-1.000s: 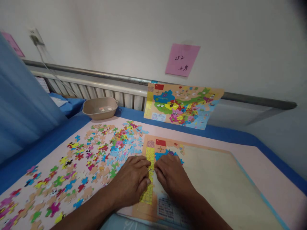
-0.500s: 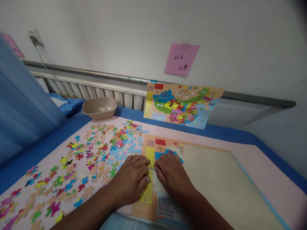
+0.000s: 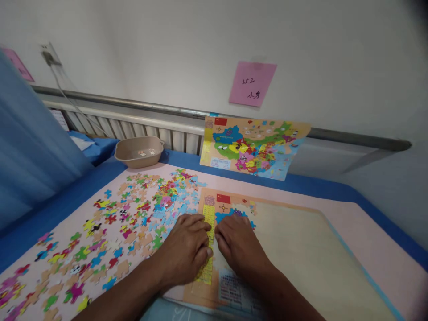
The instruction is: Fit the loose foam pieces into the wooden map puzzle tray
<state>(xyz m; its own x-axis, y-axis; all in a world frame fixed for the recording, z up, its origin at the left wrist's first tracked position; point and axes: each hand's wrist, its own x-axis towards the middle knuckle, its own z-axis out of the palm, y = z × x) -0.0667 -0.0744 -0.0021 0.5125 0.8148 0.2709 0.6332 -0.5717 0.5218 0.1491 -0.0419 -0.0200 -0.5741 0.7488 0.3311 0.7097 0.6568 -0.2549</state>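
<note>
A jigsaw puzzle board [image 3: 287, 236] lies in front of me, partly filled along its left side. My left hand [image 3: 187, 249] rests over the board's left border, its bent fingers and thumb against the yellow strip of puzzle pieces [image 3: 207, 272]. Just right of that strip is my right hand [image 3: 237, 238], curled, with its fingertips close to the strip's edge. Whatever lies under either set of fingertips is hidden. Joined blue map pieces [image 3: 220, 216] and a red flag section [image 3: 223, 199] show beyond the hands.
Loose puzzle pieces [image 3: 96, 256] cover the pink surface to the left, with a joined cluster [image 3: 167, 194] near the board. A beige basin [image 3: 133, 154] holds a few pieces at the back. A reference map [image 3: 254, 149] leans against the wall rail [image 3: 361, 137].
My left fingers have shifted slightly right and forward over the yellow strip. The dark gap seen between strip pieces beside my fingertips is less visible. My right hand has barely moved.
</note>
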